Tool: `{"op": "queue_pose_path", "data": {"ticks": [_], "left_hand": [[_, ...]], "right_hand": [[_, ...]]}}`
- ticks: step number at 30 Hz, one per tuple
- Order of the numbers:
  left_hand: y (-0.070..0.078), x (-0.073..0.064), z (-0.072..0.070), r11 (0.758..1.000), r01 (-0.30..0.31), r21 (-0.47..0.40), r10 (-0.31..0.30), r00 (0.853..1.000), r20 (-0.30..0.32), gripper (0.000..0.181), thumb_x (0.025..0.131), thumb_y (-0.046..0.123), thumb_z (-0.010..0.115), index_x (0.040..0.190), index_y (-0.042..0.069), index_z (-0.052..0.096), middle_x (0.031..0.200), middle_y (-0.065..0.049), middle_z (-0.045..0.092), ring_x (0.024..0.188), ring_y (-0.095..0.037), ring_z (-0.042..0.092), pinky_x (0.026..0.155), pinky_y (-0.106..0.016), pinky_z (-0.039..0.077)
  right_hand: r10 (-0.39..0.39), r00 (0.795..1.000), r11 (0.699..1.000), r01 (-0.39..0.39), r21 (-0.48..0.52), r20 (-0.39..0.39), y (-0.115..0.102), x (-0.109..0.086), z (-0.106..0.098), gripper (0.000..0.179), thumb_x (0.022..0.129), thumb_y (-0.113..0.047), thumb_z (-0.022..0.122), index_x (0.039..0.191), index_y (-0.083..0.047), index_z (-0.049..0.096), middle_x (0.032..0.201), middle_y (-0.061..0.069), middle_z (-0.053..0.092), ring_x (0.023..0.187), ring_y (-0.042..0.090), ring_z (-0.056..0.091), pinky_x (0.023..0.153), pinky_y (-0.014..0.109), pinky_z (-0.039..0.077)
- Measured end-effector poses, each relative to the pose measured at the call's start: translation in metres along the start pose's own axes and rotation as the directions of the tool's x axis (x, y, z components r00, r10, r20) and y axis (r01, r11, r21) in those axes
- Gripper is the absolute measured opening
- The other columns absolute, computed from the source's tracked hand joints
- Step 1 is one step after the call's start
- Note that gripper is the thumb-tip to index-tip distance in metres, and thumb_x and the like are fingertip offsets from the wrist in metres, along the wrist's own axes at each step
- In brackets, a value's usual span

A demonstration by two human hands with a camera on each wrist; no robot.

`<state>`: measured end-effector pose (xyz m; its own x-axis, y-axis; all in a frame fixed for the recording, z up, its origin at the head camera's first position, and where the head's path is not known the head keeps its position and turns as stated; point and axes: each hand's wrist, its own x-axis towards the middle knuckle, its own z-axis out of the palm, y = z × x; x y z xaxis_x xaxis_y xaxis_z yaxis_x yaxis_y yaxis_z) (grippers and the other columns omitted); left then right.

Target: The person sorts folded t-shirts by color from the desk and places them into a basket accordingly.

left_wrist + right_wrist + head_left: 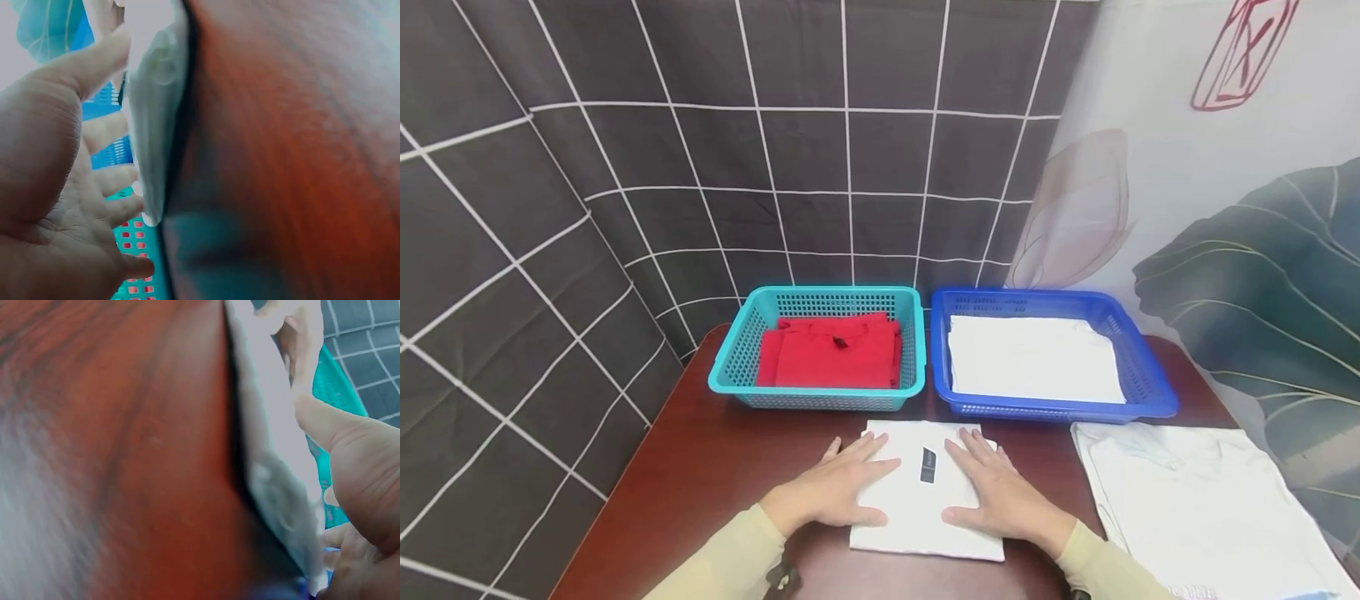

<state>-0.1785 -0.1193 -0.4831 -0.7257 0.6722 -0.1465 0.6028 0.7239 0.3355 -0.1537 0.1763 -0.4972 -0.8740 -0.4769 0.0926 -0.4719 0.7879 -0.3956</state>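
Note:
A folded white T-shirt (925,508) with a small dark label (928,465) lies flat on the table in front of the person. On its left side rests the left hand (842,483), fingers spread and straight. The right hand (996,492) lies on its right side in the same way, its thumb pointing inward. Both wrist views show the layered edge of the folded shirt (153,119) just above the reddish-brown tabletop, with the left palm (62,187) beside it in one and the right thumb (325,422) touching it in the other.
Behind the shirt stand a turquoise basket (820,400) with folded red shirts (838,354) and a blue basket (1052,408) with folded white clothing (1033,358). Unfolded white shirts (1202,500) lie at the right on the table (692,500). A dark gridded curtain (805,150) hangs behind.

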Motion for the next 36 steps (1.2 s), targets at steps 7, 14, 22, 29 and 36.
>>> {"op": "queue_pose_path", "data": {"ticks": [7,14,22,29,36], "left_hand": [[0.001,-0.005,-0.013,0.988,0.102,-0.12,-0.124,0.974,-0.191,0.064,0.087,0.044,0.066,0.143,0.02,0.048,0.15,-0.013,0.037,0.137,-0.03,0.035,0.105,-0.054,0.035],[-0.002,-0.006,-0.011,0.957,0.14,-0.253,-0.201,0.952,-0.233,0.057,0.089,0.034,0.066,0.138,0.009,0.051,0.137,-0.014,0.053,0.128,-0.03,0.047,0.102,-0.049,0.041],[-0.001,-0.001,-0.007,0.869,0.167,-0.466,-0.291,0.934,-0.207,0.053,0.089,0.03,0.068,0.134,0.005,0.054,0.116,-0.013,0.064,0.102,-0.025,0.063,0.085,-0.043,0.053],[0.009,0.001,-0.003,0.768,0.194,-0.61,-0.372,0.911,-0.179,0.053,0.088,0.029,0.07,0.132,0.003,0.056,0.112,-0.013,0.064,0.096,-0.022,0.062,0.076,-0.037,0.053],[0.011,0.009,0.005,0.47,0.175,-0.865,-0.485,0.87,-0.087,0.05,0.09,0.022,0.067,0.134,0.004,0.052,0.128,-0.019,0.052,0.099,-0.024,0.058,0.081,-0.039,0.053]], "right_hand": [[0.062,0.992,0.993,-0.05,0.107,-0.106,0.019,-0.013,-0.027,0.081,0.08,-0.055,0.071,0.14,-0.006,0.048,0.144,0.028,0.038,0.13,0.05,0.036,0.099,0.064,0.035],[0.179,0.983,0.957,-0.165,0.237,-0.038,0.034,-0.022,-0.04,0.07,0.086,-0.044,0.07,0.137,0.0,0.049,0.124,0.02,0.058,0.106,0.031,0.06,0.087,0.044,0.05],[0.205,0.973,0.832,-0.231,0.505,0.107,0.04,-0.017,-0.037,0.063,0.09,-0.032,0.068,0.139,0.001,0.044,0.112,0.015,0.061,0.097,0.022,0.061,0.074,0.026,0.052],[0.21,0.941,0.503,-0.336,0.796,0.264,0.04,-0.011,-0.032,0.067,0.095,-0.023,0.061,0.145,0.006,0.028,0.119,0.023,0.048,0.104,0.027,0.056,0.083,0.04,0.054],[0.133,0.923,0.275,-0.385,0.881,0.361,0.041,-0.006,-0.029,0.068,0.1,-0.024,0.053,0.149,0.006,0.016,0.128,0.022,0.052,0.11,0.029,0.059,0.091,0.043,0.05]]}}
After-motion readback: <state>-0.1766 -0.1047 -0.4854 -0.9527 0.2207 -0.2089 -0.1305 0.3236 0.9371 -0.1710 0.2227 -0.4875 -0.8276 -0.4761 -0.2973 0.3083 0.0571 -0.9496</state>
